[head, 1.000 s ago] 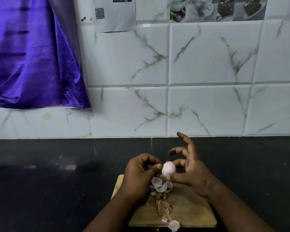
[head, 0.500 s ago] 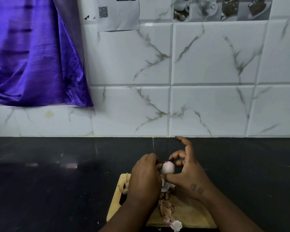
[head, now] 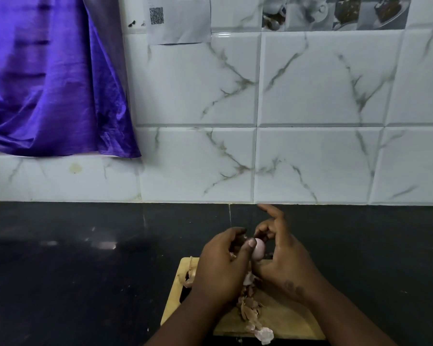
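Note:
A small pale pink peeled onion [head: 258,250] is held between both hands above a wooden cutting board [head: 280,320]. My right hand [head: 283,260] grips it from the right with curled fingers, its index finger stretched out toward the wall. From the left, my left hand [head: 223,265] pinches the onion, its thumb pressed on the onion's top. A heap of pink and brown onion skins [head: 249,305] lies on the board under the hands.
The board lies on a black countertop [head: 73,270] near its front edge. Behind runs a white marble-tiled wall [head: 310,108] with a purple curtain [head: 48,83] at the left and a paper sheet [head: 178,18] stuck above. One skin scrap [head: 264,335] hangs at the board's front edge.
My left hand has closed in over the onion and its thumb now presses on top. The view has shifted slightly, with the hands lower in the frame.

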Demonstrator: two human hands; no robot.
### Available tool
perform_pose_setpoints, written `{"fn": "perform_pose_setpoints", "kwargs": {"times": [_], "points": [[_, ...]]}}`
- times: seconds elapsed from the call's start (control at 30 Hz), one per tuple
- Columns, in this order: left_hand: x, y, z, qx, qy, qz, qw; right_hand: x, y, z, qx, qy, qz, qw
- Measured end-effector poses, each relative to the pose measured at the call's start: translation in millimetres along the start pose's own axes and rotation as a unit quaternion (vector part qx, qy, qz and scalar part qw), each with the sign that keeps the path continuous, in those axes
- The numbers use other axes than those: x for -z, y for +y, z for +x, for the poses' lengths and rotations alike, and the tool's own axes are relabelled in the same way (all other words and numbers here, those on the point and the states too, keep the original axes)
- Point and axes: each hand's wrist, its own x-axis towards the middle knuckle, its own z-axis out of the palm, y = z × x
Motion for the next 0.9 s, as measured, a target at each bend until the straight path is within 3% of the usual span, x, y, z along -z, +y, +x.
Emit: {"fn": "perform_pose_setpoints", "kwargs": {"times": [0.2, 0.33, 0.43, 0.53, 0.6, 0.77, 0.9], "points": [[-3.1, -10.9, 8.0, 0.069, 0.002, -0.186, 0.980, 2.8, -2.9, -2.5, 0.015, -0.007, 0.022, 1.000], [-1.7, -14.3, 10.1, 0.093, -0.008, -0.228, 0.969, 5.2, -1.4, -2.0, 0.012, 0.000, 0.037, 0.999], [-1.5, -13.6, 8.1, 0.054, -0.038, -0.163, 0.984, 8.8, -1.1, -1.7, 0.005, 0.009, 0.041, 0.999], [-0.1, -14.1, 7.5, -0.051, -0.029, 0.076, 0.995, 11.6, -3.7, -2.5, -0.003, 0.002, 0.038, 0.999], [2.7, -12.8, 8.3, -0.101, -0.031, 0.149, 0.983, 12.7, -4.8, -3.4, -0.012, -0.009, 0.034, 0.999], [10.2, -8.3, 10.8, -0.131, -0.040, 0.164, 0.977, 14.1, -7.1, -4.9, -0.018, -0.038, 0.030, 0.999], [9.1, -7.0, 11.2, -0.097, -0.012, 0.122, 0.988, 8.2, -4.2, -1.1, -0.048, -0.024, 0.062, 0.997]]}}
